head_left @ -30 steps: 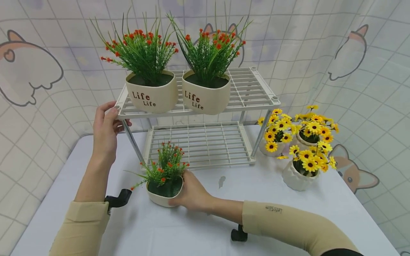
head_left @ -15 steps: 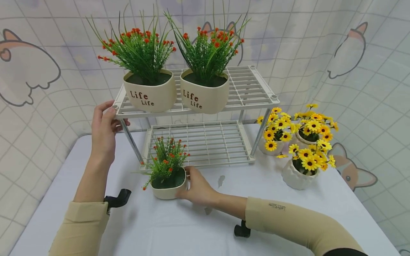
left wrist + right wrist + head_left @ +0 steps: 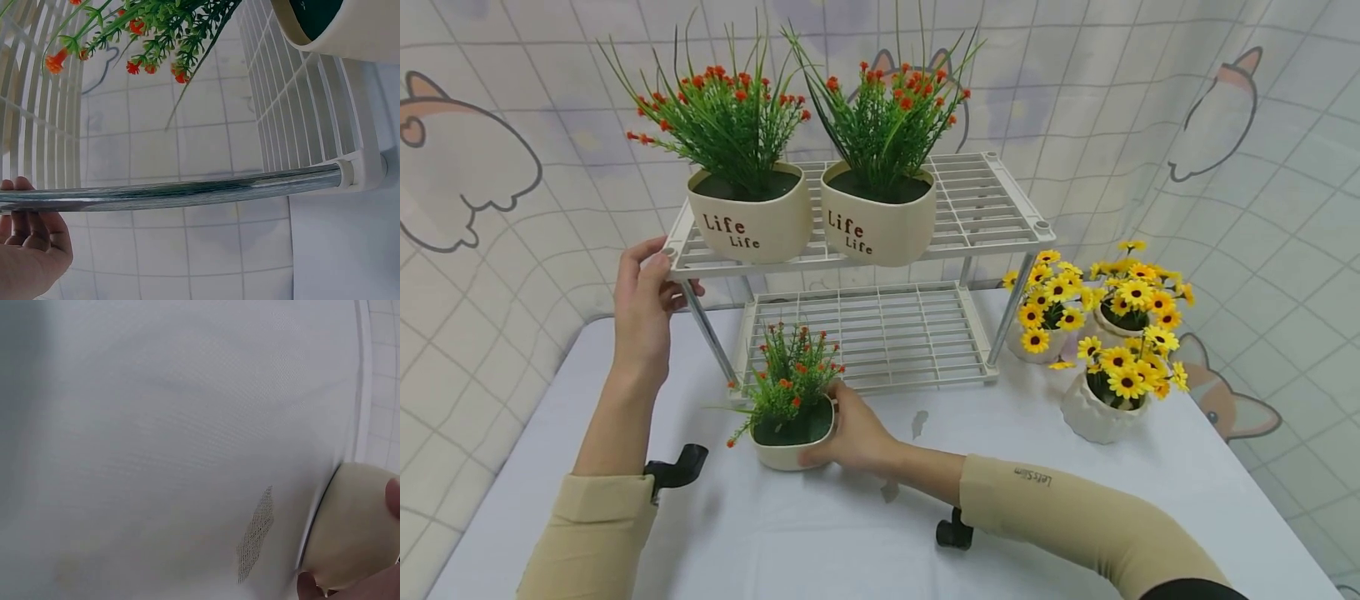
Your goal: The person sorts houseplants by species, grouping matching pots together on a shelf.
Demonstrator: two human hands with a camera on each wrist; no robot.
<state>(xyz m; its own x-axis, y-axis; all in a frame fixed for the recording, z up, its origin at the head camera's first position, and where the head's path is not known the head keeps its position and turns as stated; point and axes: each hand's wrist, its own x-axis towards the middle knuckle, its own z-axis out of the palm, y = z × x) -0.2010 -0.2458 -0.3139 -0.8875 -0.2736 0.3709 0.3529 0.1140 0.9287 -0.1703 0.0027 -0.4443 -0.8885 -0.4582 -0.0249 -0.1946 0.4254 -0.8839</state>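
In the head view a two-tier wire rack (image 3: pixel 988 208) stands on the table. My left hand (image 3: pixel 643 325) grips its upper left corner, thumb on the shelf top and fingers curled beneath, close by the metal post (image 3: pixel 187 195). My right hand (image 3: pixel 853 433) holds a cream oval pot (image 3: pixel 782 457) by its right side. Green sprigs with small orange-red flowers fill this pot, and they overlap the lower shelf's front left corner. In the right wrist view the pot's wall (image 3: pixel 353 528) shows close over the white cloth, fingers around it.
Two cream "Life" pots (image 3: pixel 752 218) with taller grass and red flowers stand on the upper shelf. The lower shelf (image 3: pixel 880 342) is bare wire. Right of the rack, three white pots of yellow daisies, one a ribbed pot (image 3: pixel 1101 414) in front, stand on the table.
My right hand has carried the flower pot slightly right and back toward the rack, then drawn it a touch forward again. The left hand keeps its grip on the shelf corner.
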